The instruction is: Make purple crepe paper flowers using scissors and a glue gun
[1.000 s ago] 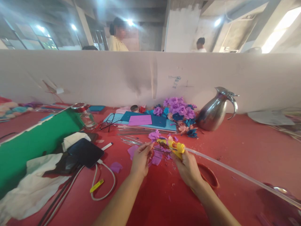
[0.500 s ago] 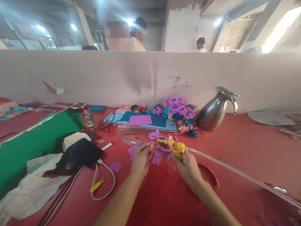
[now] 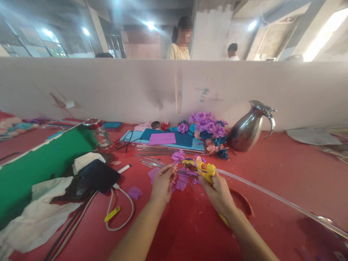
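Note:
In my right hand (image 3: pixel 219 192) is a yellow hot glue gun (image 3: pixel 201 168), with a long clear glue stick (image 3: pixel 261 190) trailing from its back end to the right. Its nozzle points left at the base of a purple paper flower (image 3: pixel 178 156). My left hand (image 3: pixel 164 181) is pinched just below that flower, its fingertips closed on it; the exact spot gripped is too small to see. Purple paper petals (image 3: pixel 181 182) lie on the red table beneath and between the hands. Thin wire stems (image 3: pixel 152 161) are spread just behind.
Behind the hands are coloured paper sheets (image 3: pixel 163 139), eyeglasses (image 3: pixel 126 141) and a bunch of paper flowers (image 3: pixel 206 125). A metal jug (image 3: pixel 246 127) stands back right, a glass jar (image 3: pixel 99 134) back left. A phone (image 3: pixel 99 175) with a white cable (image 3: pixel 132 214) lies left. A low partition (image 3: pixel 108 87) closes off the back.
My hands, the glue gun and the flower stay almost in place. Beyond the partition, a person in a pale yellow top has moved to the right.

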`<act>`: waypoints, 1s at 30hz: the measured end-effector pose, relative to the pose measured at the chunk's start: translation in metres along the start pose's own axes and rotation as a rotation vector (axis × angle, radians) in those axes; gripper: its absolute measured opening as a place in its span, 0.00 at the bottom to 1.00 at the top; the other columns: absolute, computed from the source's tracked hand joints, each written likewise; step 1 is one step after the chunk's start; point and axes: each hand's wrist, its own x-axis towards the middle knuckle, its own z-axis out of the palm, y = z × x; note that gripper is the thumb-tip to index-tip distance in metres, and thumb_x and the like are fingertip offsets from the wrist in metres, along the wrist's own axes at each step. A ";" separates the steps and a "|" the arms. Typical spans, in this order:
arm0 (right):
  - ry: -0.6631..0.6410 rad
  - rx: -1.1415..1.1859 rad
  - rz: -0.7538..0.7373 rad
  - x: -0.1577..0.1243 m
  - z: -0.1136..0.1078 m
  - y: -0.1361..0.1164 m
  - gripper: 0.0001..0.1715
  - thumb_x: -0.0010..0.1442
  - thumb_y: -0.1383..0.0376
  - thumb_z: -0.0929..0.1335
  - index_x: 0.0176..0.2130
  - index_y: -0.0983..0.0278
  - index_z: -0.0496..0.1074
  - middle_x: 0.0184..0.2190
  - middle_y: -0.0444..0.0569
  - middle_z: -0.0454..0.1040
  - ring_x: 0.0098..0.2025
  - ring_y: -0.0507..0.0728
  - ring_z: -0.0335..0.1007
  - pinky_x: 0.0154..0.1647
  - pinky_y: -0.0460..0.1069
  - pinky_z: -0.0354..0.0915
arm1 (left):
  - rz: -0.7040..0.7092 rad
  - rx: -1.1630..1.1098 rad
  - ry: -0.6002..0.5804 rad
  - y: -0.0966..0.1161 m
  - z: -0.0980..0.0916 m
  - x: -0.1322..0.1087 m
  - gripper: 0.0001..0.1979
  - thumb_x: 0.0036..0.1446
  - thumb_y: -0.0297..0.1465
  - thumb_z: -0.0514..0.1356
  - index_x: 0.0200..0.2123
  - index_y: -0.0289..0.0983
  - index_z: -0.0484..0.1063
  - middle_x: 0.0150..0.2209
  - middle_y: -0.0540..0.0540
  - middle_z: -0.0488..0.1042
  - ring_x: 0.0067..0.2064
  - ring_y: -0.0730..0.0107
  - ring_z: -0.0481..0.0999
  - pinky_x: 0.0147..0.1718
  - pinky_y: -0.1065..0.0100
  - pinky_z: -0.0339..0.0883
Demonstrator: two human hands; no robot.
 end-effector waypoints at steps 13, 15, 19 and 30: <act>0.000 0.020 -0.017 -0.001 0.001 0.003 0.15 0.61 0.53 0.62 0.32 0.62 0.67 0.20 0.45 0.71 0.21 0.55 0.65 0.23 0.46 0.57 | -0.066 -0.098 0.050 0.001 0.000 0.001 0.15 0.23 0.27 0.74 0.22 0.34 0.79 0.21 0.50 0.75 0.22 0.81 0.70 0.22 0.79 0.63; 0.006 0.006 -0.014 -0.001 0.001 0.002 0.16 0.60 0.53 0.62 0.32 0.62 0.67 0.20 0.45 0.71 0.22 0.55 0.66 0.23 0.46 0.57 | -0.069 -0.092 0.036 0.000 0.000 0.001 0.14 0.24 0.27 0.74 0.22 0.34 0.79 0.21 0.50 0.75 0.22 0.80 0.70 0.23 0.78 0.63; 0.017 0.011 -0.022 0.000 0.002 0.002 0.16 0.61 0.53 0.62 0.36 0.63 0.68 0.22 0.47 0.73 0.24 0.57 0.68 0.25 0.47 0.59 | -0.085 -0.063 0.015 0.000 0.001 -0.001 0.15 0.25 0.27 0.74 0.23 0.34 0.80 0.22 0.50 0.75 0.22 0.81 0.70 0.23 0.78 0.63; 0.074 -0.013 -0.074 -0.001 0.003 0.002 0.16 0.61 0.54 0.62 0.37 0.63 0.69 0.23 0.48 0.75 0.24 0.57 0.70 0.24 0.46 0.61 | -0.094 -0.042 0.007 -0.001 0.002 -0.002 0.15 0.25 0.29 0.74 0.23 0.33 0.80 0.21 0.50 0.75 0.21 0.83 0.68 0.23 0.78 0.61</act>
